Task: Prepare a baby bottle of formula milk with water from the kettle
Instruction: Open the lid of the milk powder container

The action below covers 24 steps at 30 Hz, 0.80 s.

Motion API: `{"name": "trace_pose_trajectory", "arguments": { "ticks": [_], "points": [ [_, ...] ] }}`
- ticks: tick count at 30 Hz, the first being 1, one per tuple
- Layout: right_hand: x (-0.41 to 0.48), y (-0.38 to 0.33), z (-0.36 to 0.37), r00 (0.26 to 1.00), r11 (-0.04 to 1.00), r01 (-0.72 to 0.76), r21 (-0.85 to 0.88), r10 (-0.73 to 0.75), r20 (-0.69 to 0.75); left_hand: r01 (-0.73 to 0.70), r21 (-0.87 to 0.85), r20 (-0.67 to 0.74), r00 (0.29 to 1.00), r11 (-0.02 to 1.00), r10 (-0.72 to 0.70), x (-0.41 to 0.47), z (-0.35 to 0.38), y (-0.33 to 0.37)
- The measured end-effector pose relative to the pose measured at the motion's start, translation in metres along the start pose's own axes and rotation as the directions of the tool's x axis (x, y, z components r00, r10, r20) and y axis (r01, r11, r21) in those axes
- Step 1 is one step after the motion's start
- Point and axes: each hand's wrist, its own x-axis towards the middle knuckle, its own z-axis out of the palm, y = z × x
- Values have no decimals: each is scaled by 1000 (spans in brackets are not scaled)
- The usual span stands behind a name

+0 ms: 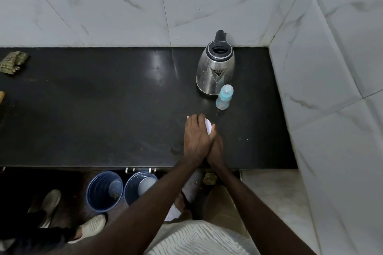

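Note:
A steel kettle (215, 70) with a black lid and handle stands at the back right of the black counter (103, 109). Just in front of it stands a small clear baby bottle (224, 97) with a blue collar and a cap on. Nearer the counter's front edge, both my hands close around a white round-lidded container (208, 126), most of it hidden. My left hand (195, 138) lies over its top and left side. My right hand (216, 147) presses against its right side.
White marble-look tiles form the back wall and the right wall (331, 68). A greenish cloth (13, 62) lies at the counter's far left. Two blue buckets (103, 190) stand on the floor below the counter, and another person's feet in pale shoes (91, 225) are at lower left.

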Motion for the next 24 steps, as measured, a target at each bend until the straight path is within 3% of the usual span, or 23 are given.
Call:
{"name": "trace_pose_trajectory", "arguments": {
  "ticks": [4,8,9,13,15,18,19,22,24],
  "points": [
    [-6,-8,-6,1000,1000,1,-2,-1,2,-5,-5,116,993,1000,6,-3,-13,2],
    [-2,-17,-3,990,987,99,-123,-110,-92,-275,-106,301,907,955,295,5,-38,-21],
    [-3,-18,-3,990,989,94,-110,-105,-91,-295,-99,338,888,950,311,8,-43,-26],
    [-2,-16,-2,998,988,50,-146,-54,-22,-132,104,373,924,986,84,19,-57,-18],
    [-2,-15,0,998,982,46,-183,-53,-34,-156,77,405,908,985,112,20,-58,-15],
    [-6,-10,2,993,985,55,-161,-71,-98,-331,15,534,801,943,273,20,-62,-15],
    [-6,-12,2,994,990,51,-131,-63,-90,-334,65,550,798,940,245,21,-64,-12],
    [-7,-12,1,998,995,30,-95,-35,-55,-120,171,510,860,978,16,22,-69,3],
    [-5,-8,4,995,995,47,-82,-54,-88,-162,124,556,829,979,67,22,-66,6]
  ]
}}
